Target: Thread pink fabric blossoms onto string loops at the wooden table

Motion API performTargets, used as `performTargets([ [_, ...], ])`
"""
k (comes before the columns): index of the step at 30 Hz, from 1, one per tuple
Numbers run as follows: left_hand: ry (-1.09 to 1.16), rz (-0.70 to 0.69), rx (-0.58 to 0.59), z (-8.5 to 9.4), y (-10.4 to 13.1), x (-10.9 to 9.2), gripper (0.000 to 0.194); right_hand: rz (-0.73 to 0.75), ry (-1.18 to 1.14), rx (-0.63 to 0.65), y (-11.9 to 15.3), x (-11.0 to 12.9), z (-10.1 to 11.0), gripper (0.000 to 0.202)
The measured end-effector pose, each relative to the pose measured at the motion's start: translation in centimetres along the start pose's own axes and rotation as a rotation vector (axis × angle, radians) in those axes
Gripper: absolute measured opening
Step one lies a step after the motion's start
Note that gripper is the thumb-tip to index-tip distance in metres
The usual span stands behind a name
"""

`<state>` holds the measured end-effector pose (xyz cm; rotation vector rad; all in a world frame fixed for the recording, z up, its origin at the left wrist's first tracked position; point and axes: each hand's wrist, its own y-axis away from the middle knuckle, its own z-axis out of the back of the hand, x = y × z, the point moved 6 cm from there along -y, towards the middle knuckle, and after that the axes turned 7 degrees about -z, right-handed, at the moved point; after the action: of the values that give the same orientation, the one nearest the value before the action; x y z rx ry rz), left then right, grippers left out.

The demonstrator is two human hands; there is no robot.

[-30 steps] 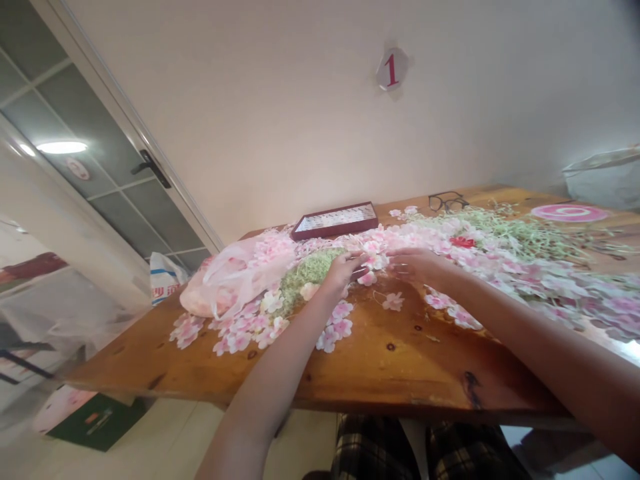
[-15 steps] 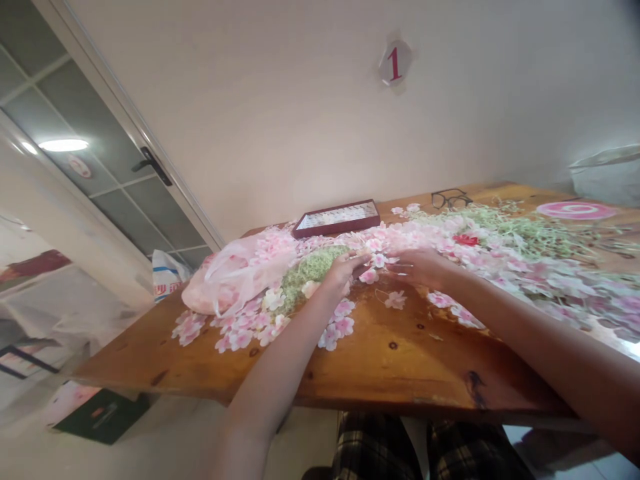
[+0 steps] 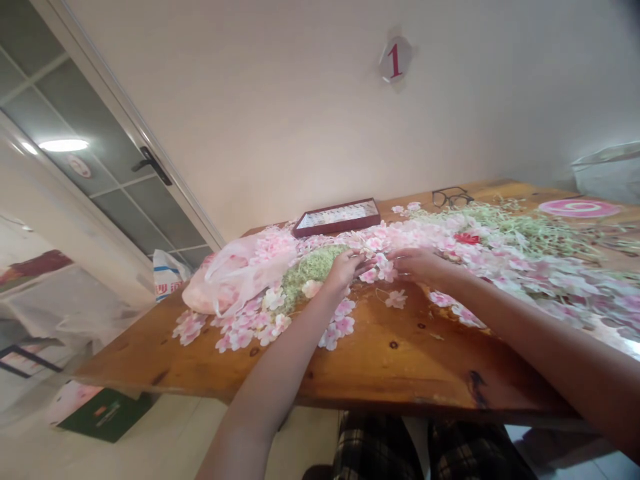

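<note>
Between my hands is a small sprig of pink-and-white artificial flowers (image 3: 385, 267), held just above the wooden table. My left hand (image 3: 345, 268) is closed on its left side, thumb and fingertips together. From the right, my right hand (image 3: 419, 265) has its fingers closed at the sprig's petals; the fingertips are partly hidden. A heap of green artificial stems (image 3: 313, 263) lies beside my left hand. A single pale flower (image 3: 396, 299) rests on the table just below the sprig. Pink blossoms (image 3: 520, 280) spread thickly to the right of my right hand.
A clear plastic bag of pink petals (image 3: 235, 273) sits at the left of the wooden table (image 3: 400, 373). A dark red tray (image 3: 337, 219) stands against the wall. Eyeglasses (image 3: 451, 198), green stems (image 3: 530, 230), a red flower (image 3: 467, 238) and a pink disc (image 3: 580, 208) lie right.
The flowers between my hands have turned and shifted slightly right, closer to my right fingers. Both hands stay in nearly the same place.
</note>
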<state>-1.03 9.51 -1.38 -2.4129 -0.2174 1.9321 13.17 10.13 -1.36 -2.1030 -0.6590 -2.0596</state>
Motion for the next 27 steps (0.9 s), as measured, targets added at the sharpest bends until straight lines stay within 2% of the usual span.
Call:
performTargets([
  [4,-0.118,-0.064,0.024,0.1,-0.3,-0.1,0.006,0.191,0.344,-0.152,-0.9,0.6,0.5,0.005],
  [5,-0.178,-0.101,0.034,0.1,-0.3,-0.2,0.008,0.252,0.403,-0.171,-1.1,0.9,0.4,0.009],
  [8,-0.355,-0.202,0.102,-0.3,-0.4,-0.5,0.015,0.361,0.48,-0.142,-1.1,1.2,-0.3,0.021],
  [11,-0.438,-0.237,0.141,-0.5,-0.4,-0.5,0.02,0.304,0.392,-0.134,-1.1,0.8,-0.4,0.013],
  [13,-0.464,-0.247,0.113,-0.3,-0.5,-0.5,0.022,0.256,0.335,-0.141,-1.0,0.6,-0.3,0.007],
  [18,-0.478,-0.276,0.024,0.4,-0.6,-0.9,0.021,0.213,0.301,-0.183,-0.7,0.7,0.3,0.008],
  [22,-0.404,-0.21,0.004,0.4,-0.4,-0.7,0.019,0.218,0.448,-0.264,-0.6,1.1,0.9,0.009],
  [27,-0.317,-0.137,-0.025,0.5,-0.1,-0.8,0.017,0.233,0.687,-0.471,-0.9,1.0,2.2,0.016],
])
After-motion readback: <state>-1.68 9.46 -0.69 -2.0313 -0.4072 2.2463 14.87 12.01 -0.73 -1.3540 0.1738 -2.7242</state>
